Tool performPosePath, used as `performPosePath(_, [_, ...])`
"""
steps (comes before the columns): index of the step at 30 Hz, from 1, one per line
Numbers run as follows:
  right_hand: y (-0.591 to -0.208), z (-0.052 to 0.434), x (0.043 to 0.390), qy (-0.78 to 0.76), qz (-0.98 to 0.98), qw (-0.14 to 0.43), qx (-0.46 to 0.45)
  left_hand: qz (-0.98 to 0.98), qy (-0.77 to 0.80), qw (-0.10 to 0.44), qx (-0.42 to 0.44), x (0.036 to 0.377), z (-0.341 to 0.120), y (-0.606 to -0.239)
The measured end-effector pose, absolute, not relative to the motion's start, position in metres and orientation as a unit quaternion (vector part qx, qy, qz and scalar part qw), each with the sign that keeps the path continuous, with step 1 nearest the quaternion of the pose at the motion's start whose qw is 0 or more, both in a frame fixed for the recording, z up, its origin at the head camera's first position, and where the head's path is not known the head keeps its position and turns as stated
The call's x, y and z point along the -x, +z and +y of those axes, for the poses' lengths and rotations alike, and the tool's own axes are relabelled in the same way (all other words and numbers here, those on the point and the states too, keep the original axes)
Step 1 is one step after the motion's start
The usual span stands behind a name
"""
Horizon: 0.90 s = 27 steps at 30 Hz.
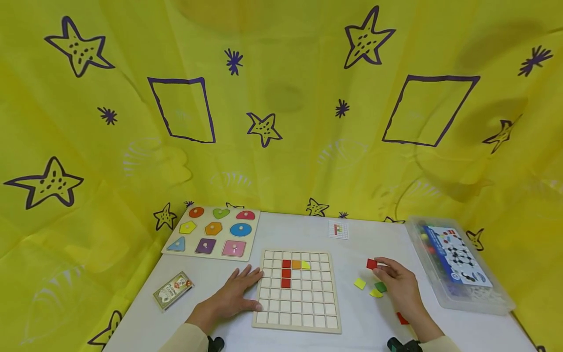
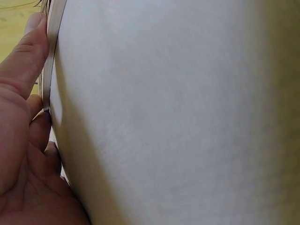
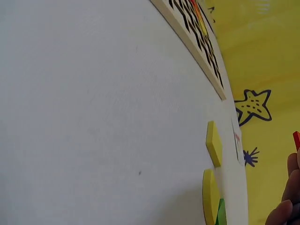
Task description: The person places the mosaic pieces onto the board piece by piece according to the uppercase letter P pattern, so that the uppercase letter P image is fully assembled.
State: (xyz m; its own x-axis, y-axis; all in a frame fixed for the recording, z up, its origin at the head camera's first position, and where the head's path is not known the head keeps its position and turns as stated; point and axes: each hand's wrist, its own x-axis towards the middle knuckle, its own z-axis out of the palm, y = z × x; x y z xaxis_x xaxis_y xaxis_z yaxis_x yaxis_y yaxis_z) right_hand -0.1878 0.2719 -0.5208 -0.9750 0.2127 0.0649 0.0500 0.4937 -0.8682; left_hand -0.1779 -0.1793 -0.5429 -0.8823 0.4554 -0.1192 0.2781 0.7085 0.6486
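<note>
A wooden grid board (image 1: 297,318) lies on the white table (image 1: 220,278), with three red tiles, an orange tile (image 1: 296,264) and a yellow tile (image 1: 305,265) set in its upper cells. My left hand (image 1: 237,293) lies flat on the table, fingers straight, touching the board's left edge (image 2: 51,56). My right hand (image 1: 398,283) pinches a red square tile (image 1: 372,264) at its fingertips, right of the board. Loose yellow tiles (image 1: 359,283) (image 3: 214,143) and a green tile (image 1: 380,287) lie by that hand. Another red tile (image 1: 402,319) shows under the wrist.
A shape puzzle board (image 1: 211,232) sits at the back left, a card pack (image 1: 172,290) near the left edge. A small pattern card (image 1: 338,230) lies behind the grid. A clear plastic box (image 1: 455,266) stands at the right. Yellow star-printed cloth (image 1: 281,107) surrounds the table.
</note>
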Motion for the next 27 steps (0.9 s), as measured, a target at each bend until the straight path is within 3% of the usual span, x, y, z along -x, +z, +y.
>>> performPosePath(27, [-0.515,0.193,0.207,0.597,-0.795,0.081,0.067,0.915,0.322,0.137,-0.2,0.178,-0.179,-0.541])
